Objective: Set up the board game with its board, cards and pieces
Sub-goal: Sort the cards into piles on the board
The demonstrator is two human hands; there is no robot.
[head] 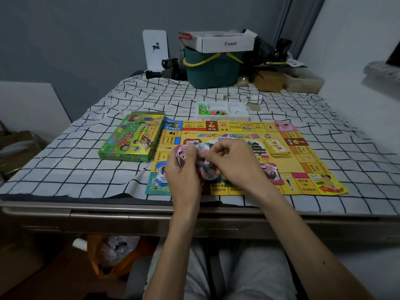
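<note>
Pink and teal paper notes (203, 148) sit fanned in the left hand (184, 173), at frame centre above the yellow board (303, 156), while the right hand (236, 163) pinches one off the stack. Peel them singly and sort by colour (a blue pile (161, 177) and a pink pile (271, 172) already lie on the board).

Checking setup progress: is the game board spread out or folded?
Spread out: the game board lies open and flat on the checked cloth, printed side up.
</note>
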